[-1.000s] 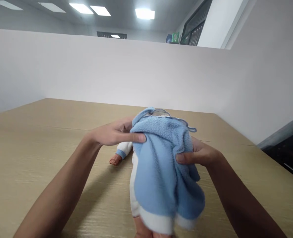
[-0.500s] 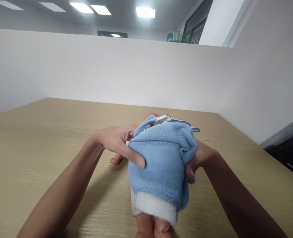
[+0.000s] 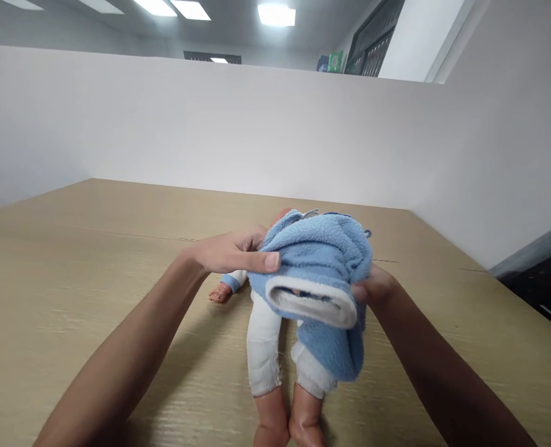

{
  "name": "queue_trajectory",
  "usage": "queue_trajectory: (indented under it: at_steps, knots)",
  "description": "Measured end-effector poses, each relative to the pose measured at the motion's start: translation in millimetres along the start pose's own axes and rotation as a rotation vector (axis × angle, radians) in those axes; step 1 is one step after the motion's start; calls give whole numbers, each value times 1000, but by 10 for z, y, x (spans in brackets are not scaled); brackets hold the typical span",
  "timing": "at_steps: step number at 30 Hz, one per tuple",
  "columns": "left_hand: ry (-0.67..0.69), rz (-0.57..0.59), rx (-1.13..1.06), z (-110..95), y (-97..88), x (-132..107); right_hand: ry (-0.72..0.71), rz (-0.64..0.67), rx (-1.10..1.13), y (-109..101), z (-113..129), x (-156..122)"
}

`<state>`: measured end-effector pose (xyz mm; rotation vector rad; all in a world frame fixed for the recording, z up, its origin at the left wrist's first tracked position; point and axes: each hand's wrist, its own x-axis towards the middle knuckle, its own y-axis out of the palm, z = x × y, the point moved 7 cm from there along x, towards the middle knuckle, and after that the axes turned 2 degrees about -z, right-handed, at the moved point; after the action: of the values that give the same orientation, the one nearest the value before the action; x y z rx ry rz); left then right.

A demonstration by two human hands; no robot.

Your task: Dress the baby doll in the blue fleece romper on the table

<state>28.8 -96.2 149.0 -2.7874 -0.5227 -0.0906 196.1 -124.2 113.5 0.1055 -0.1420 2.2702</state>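
A baby doll (image 3: pixel 264 357) lies on the table with its feet towards me. White cloth covers its legs down to the shins, and its bare feet show at the bottom of the view. Above its body I hold a light blue fleece doll garment (image 3: pixel 322 248), whose white-edged opening faces me. My left hand (image 3: pixel 233 249) grips its left side, thumb on top and fingers behind. On the other side my right hand (image 3: pixel 375 287) pinches the fabric, its fingers mostly hidden. The doll's arm (image 3: pixel 222 292), with a blue cuff, sticks out below my left hand; most of its head is hidden.
The wood-patterned table (image 3: pixel 93 261) stretches to a low white partition (image 3: pixel 238 136) at the back. A dark object (image 3: pixel 540 285) stands beyond the table's right edge.
The lower end of the garment has been lifted, turning its white-edged opening towards me. More of the doll's white-covered legs shows. Both hands still hold the fabric, the right one slightly higher.
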Motion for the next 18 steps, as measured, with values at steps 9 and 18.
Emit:
queue_trajectory:
  at_steps: [9, 18]
  knots:
    - [62, -324, -143, 30, -5, -98, -11, -115, 118, 268, 112, -53]
    - [-72, -558, -181, 251, 902, -613, -99, -506, -379, 595, 255, -596]
